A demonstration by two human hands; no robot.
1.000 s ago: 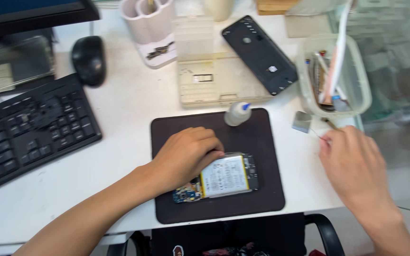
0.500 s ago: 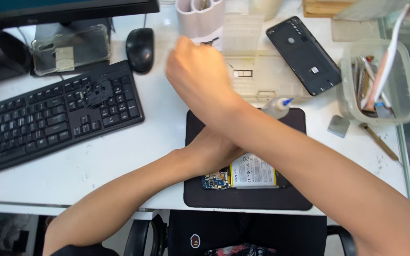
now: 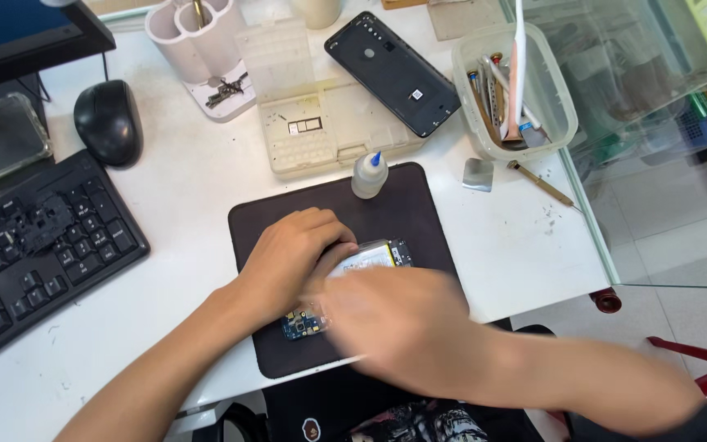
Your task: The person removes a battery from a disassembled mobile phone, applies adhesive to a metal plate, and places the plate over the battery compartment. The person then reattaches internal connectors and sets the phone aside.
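An opened phone (image 3: 374, 255) with its battery and circuit board showing lies on a dark work mat (image 3: 403, 213). My left hand (image 3: 292, 254) presses down on the phone's left side and holds it in place. My right hand (image 3: 398, 323) is blurred with motion and hovers over the phone's near end, hiding much of it. Whether it grips a tool I cannot tell. A small white glue bottle with a blue tip (image 3: 369, 174) stands at the mat's far edge.
A black phone back cover (image 3: 392, 72) lies on a clear parts box (image 3: 321, 123). A clear tub of tools (image 3: 517, 90) stands right, with a metal pick (image 3: 478, 174) and a screwdriver (image 3: 542, 183) beside it. Keyboard (image 3: 34, 254), mouse (image 3: 109, 123) and white holder (image 3: 194, 49) are left.
My right hand came back from the far side of the desk and now sits over the phone. My left hand has stayed on the phone.
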